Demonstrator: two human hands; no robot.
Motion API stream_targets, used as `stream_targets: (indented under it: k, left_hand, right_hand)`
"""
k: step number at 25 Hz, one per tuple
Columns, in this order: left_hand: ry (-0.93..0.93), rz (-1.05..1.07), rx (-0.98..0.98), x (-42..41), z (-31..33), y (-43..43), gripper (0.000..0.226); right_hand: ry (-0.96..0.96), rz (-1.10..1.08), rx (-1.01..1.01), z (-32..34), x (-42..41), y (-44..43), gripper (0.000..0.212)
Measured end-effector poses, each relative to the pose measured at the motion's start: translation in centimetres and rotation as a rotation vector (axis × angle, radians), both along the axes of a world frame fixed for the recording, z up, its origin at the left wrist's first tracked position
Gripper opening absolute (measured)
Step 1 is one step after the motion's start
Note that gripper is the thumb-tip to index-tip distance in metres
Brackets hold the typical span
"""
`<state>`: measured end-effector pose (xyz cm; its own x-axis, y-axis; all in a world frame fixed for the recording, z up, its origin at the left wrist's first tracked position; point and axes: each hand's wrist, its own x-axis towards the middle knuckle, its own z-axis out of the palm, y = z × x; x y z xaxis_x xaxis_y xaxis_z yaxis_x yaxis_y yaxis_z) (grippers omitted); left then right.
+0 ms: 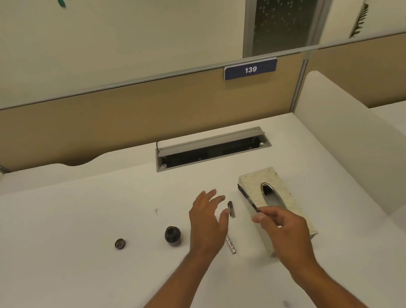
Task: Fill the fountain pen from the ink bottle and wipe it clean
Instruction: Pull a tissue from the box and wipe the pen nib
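White desk (78,217): right hand (286,232) holds pen (248,199).

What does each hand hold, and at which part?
Right hand pinches the pen at its back end, nib up. Left hand holds nothing.

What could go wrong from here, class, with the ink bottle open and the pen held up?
1. The ink bottle stands uncapped, its cap apart to the left; the open left hand hovering beside it could knock it over.
2. The pen, in the right hand, points nib-up over the tissue box; ink may drip.
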<state>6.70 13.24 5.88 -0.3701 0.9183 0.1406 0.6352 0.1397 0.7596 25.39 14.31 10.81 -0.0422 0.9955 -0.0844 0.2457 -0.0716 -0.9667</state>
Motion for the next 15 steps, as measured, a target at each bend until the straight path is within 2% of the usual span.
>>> stream_targets:
  k: [9,15]
  left_hand:
    - [0.164,-0.210,-0.171,8.3,-0.2,7.8,0.031]
    - [0.318,-0.257,-0.346,11.2,0.7,11.7,0.027]
  right_hand:
    - [0.219,-0.093,-0.209,-0.4,7.6,3.3,0.021]
    - [0.334,-0.110,-0.297,-2.0,10.3,5.5,0.022]
